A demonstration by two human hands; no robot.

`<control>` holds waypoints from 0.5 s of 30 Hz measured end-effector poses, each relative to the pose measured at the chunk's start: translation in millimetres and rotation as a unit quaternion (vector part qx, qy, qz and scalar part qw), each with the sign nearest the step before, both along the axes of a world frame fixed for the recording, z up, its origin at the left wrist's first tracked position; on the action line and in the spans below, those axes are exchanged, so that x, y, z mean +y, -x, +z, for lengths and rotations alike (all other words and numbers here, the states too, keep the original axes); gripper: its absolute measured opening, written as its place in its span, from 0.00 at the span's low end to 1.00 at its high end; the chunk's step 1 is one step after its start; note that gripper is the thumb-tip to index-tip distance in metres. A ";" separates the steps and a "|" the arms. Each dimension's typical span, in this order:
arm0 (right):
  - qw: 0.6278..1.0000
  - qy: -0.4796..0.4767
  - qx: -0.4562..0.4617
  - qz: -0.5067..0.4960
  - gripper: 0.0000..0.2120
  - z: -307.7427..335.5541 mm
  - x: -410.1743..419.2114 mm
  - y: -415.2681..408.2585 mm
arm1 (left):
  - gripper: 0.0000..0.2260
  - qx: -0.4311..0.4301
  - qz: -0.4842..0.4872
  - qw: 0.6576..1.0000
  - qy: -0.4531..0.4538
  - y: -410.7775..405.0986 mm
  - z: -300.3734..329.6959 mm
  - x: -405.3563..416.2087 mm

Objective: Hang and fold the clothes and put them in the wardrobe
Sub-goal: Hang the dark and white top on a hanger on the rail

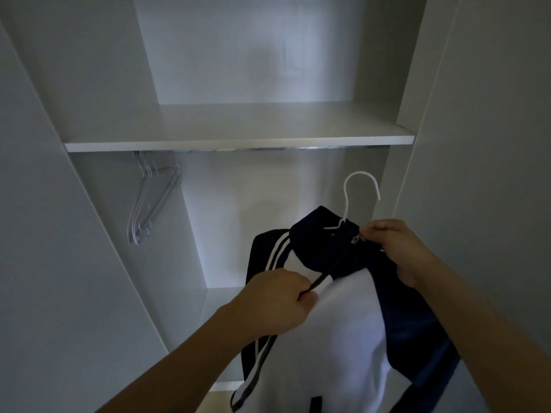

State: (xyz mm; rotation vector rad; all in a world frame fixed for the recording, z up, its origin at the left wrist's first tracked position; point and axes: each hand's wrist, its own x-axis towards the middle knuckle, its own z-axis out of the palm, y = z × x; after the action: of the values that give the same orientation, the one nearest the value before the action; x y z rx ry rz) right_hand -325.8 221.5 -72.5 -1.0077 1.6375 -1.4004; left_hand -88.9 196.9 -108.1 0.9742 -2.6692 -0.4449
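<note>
Here, jacket (343, 308) between hands, left hand (275, 302) pinching zipper edge, right hand (393, 248) gripping collar

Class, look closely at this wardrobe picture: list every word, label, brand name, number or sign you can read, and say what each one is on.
None: no readable text shows anywhere in this view.
Jacket: white stripes on the sleeve, but no legible brand name or label.
Zip pull: too small to show any marking.
White hanger, shelf and empty hangers: no lettering visible.
</note>
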 end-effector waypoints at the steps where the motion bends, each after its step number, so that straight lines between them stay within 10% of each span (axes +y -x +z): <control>1: 1.000 -0.005 -0.001 0.001 0.09 0.7 1.4 0.6 | 0.19 -0.018 -0.003 1.000 -0.013 -1.6 0.9 0.1; 7: 0.987 0.061 0.135 0.060 0.15 8.1 3.5 -18.9 | 0.13 -0.010 0.029 0.993 -0.113 -2.7 6.7 -12.6; 9: 0.985 0.069 0.141 0.065 0.14 12.2 6.5 -21.9 | 0.05 0.134 0.082 0.986 -0.062 4.4 8.6 -22.9; 11: 0.988 0.066 0.119 0.076 0.16 14.1 8.2 -24.9 | 0.18 0.211 0.115 0.971 0.007 17.7 9.2 -35.4; 15: 0.992 0.058 -0.017 0.111 0.05 19.2 11.0 -24.2 | 0.15 0.169 0.069 0.966 0.185 38.9 12.9 -48.9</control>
State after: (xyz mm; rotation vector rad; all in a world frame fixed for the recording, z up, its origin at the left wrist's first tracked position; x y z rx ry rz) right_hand -301.6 232.5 -53.3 -1.1873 1.3851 -1.3654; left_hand -127.8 148.0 -95.1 0.8713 -2.2505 -0.0660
